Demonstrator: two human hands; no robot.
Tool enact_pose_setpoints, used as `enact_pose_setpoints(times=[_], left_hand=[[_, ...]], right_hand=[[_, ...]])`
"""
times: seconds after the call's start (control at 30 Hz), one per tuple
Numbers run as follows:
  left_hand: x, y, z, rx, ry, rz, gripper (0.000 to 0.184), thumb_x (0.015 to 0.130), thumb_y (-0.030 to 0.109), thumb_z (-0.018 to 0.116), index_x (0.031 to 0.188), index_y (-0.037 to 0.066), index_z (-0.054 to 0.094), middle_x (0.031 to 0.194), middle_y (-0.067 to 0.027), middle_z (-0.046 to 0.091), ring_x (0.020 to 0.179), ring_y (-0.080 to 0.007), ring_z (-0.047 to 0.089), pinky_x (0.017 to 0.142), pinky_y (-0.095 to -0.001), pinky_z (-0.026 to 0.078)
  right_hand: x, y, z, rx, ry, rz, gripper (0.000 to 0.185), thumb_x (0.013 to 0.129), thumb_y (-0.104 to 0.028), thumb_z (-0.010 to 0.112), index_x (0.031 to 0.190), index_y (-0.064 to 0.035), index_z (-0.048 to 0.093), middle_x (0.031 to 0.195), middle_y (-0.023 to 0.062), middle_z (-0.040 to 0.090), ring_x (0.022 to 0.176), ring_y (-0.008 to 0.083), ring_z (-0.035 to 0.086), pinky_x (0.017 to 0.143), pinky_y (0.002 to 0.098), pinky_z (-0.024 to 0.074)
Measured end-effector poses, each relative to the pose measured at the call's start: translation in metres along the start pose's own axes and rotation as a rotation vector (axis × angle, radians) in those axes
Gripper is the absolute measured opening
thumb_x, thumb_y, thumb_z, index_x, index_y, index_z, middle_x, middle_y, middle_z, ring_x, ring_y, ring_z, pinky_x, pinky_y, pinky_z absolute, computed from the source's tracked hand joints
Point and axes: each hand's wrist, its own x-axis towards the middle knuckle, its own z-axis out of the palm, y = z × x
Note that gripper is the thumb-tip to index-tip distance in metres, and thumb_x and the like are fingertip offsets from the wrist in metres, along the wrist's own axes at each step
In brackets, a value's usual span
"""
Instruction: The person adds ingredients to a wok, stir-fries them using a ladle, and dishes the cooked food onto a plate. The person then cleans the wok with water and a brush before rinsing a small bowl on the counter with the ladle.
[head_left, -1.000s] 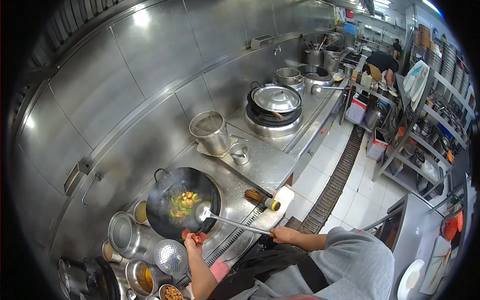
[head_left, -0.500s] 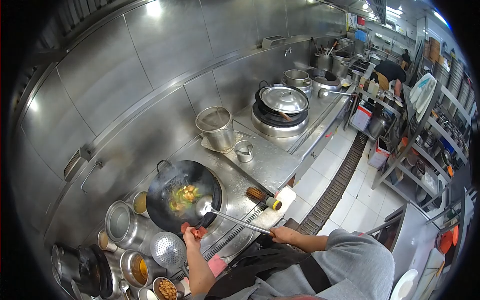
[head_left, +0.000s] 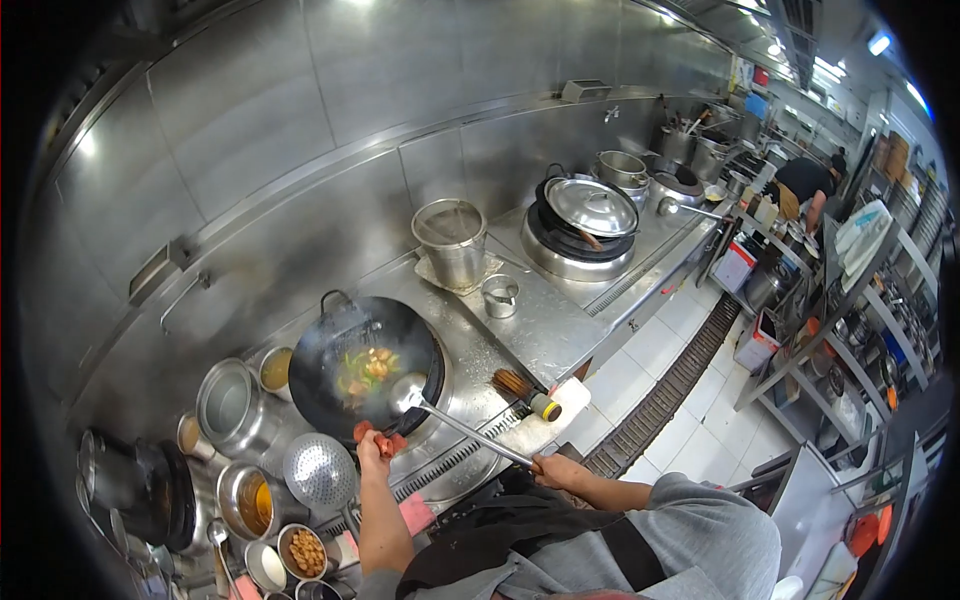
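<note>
My left hand (head_left: 371, 458) is closed around a red cloth (head_left: 388, 441) at the near rim of a black wok (head_left: 320, 350). The cloth hides whatever part of the wok lies under it. My right hand (head_left: 558, 472) grips the end of a long-handled ladle (head_left: 470, 433). The ladle's round bowl rests inside the wok on its right side. Beside the bowl lie green and light-brown food pieces (head_left: 368, 372), with steam rising from them. Left of my left hand is a perforated metal skimmer (head_left: 320, 471).
Metal pots (head_left: 228, 397) and a bowl of brown pieces (head_left: 303, 552) stand at left. A bamboo brush (head_left: 527, 393) lies on the counter's front edge. Behind it are a strainer pot (head_left: 450, 240) and a lidded wok (head_left: 592, 206). A person (head_left: 800, 185) bends at the far right.
The camera view has shifted slightly. The food sits a little differently in the wok, with the ladle bowl still close by. Both hands keep their hold. The far person's position has changed.
</note>
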Motion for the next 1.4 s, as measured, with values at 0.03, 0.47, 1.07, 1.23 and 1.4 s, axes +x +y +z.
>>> enact_pose_setpoints(times=[0.03,0.47,1.07,1.23,1.4], left_hand=[[0.014,-0.001,-0.01,-0.006,-0.061,-0.058,0.053,0.078,0.003,0.043,0.127,0.022,0.032,0.045,-0.0017,0.032,0.034,-0.0164,0.033,0.048,-0.0376,0.049],[0.005,0.001,-0.003,0.031,0.072,0.003,0.015,0.08,0.012,0.053,0.065,0.01,0.051,0.052,-0.0019,0.046,0.043,-0.0144,0.044,0.045,-0.0312,0.036],[-0.092,0.013,0.016,-0.184,0.057,0.016,0.037,0.074,-0.002,0.041,0.111,0.001,0.042,0.065,-0.0175,0.051,0.062,-0.0291,0.057,0.051,-0.0521,0.054],[-0.017,-0.001,-0.008,-0.062,-0.134,-0.047,0.021,0.079,0.002,0.042,0.099,-0.001,0.047,0.051,-0.0118,0.044,0.068,-0.0263,0.057,0.065,-0.0492,0.057],[-0.093,-0.037,-0.01,-0.106,0.038,0.016,0.057,0.074,-0.001,0.043,0.129,0.009,0.035,0.091,-0.0165,0.057,0.075,-0.0278,0.062,0.063,-0.0544,0.058]], right_hand=[[0.0,0.002,0.003,0.005,0.018,0.0,0.033,0.08,-0.024,0.06,0.104,-0.0028,0.053,0.085,0.0252,0.063,0.085,0.0416,0.063,0.075,0.05,0.0486],[-0.002,-0.015,-0.013,0.011,-0.015,0.086,0.025,0.078,-0.017,0.061,0.092,-0.0004,0.049,0.081,0.0284,0.061,0.083,0.0481,0.058,0.072,0.0541,0.046],[-0.054,-0.097,-0.216,-0.199,0.03,-0.186,0.049,0.076,-0.003,0.067,0.124,-0.0088,0.058,0.093,0.0216,0.066,0.085,0.0329,0.068,0.075,0.037,0.0537],[0.032,-0.108,-0.186,-0.222,0.012,-0.211,0.046,0.082,-0.01,0.062,0.127,-0.0063,0.054,0.085,0.0244,0.064,0.08,0.0397,0.063,0.071,0.0412,0.0506],[0.066,-0.107,-0.123,-0.248,0.249,-0.402,0.046,0.085,-0.012,0.06,0.129,-0.0087,0.05,0.097,0.0216,0.064,0.086,0.0391,0.062,0.073,0.046,0.0496]])
